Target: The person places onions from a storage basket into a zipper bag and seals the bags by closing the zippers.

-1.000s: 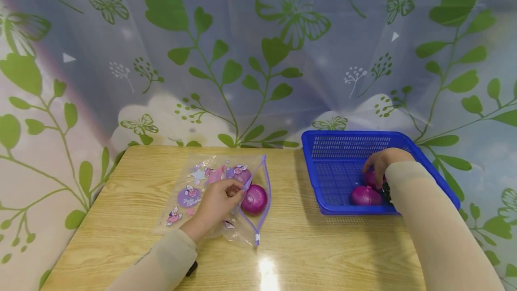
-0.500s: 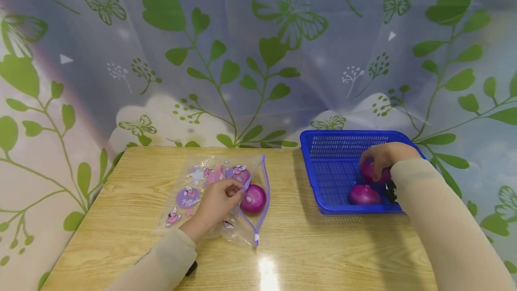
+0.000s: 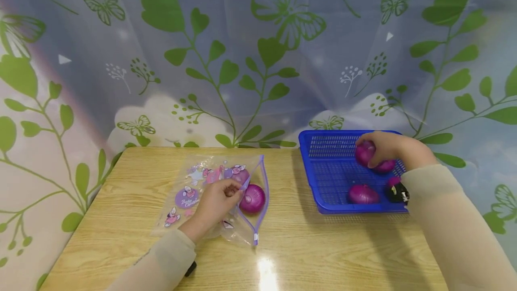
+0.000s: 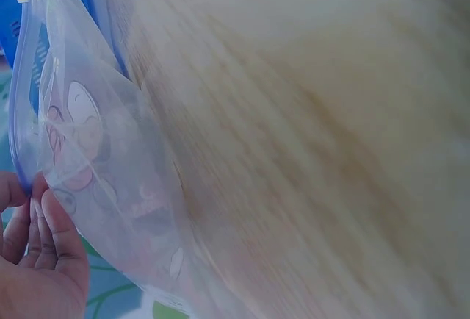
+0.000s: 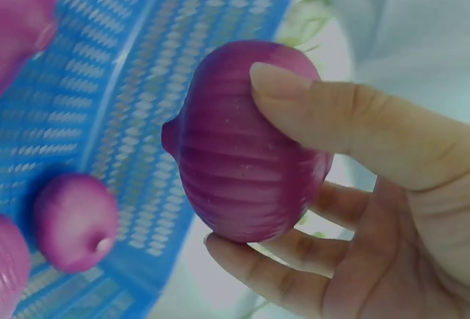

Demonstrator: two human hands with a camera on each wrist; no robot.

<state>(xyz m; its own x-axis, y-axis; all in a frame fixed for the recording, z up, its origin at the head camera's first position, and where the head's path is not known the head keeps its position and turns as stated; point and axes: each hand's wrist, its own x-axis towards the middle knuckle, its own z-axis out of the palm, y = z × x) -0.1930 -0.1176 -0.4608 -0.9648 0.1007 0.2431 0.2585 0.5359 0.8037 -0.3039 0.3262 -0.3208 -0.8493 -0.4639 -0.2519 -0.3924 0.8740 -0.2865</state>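
Note:
My left hand [image 3: 216, 203] pinches the purple-edged mouth of a clear printed zip bag [image 3: 190, 217] lying on the table; the left wrist view shows the fingertips at its rim [image 4: 20, 142]. One red onion [image 3: 253, 199] sits at the bag's open mouth, and another [image 3: 241, 175] shows through the plastic behind it. Over the blue basket [image 3: 317, 192], my right hand [image 3: 389, 147] grips a red onion [image 5: 246, 142] between thumb and fingers. Below it in the basket lie a red onion [image 3: 363, 194], another [image 3: 385, 165] partly behind the hand, and a third mostly hidden by the wrist camera.
The wooden table [image 3: 282, 223] extends between bag and basket. A curtain [image 3: 226, 57] printed with green leaves and butterflies hangs right behind the table's back edge. The black wrist camera [image 3: 397, 192] on my right arm is over the basket's near side.
My right hand has lifted a red onion from inside the basket, up and slightly away from the others, uncovering more of those below. The left hand keeps its pinch on the bag.

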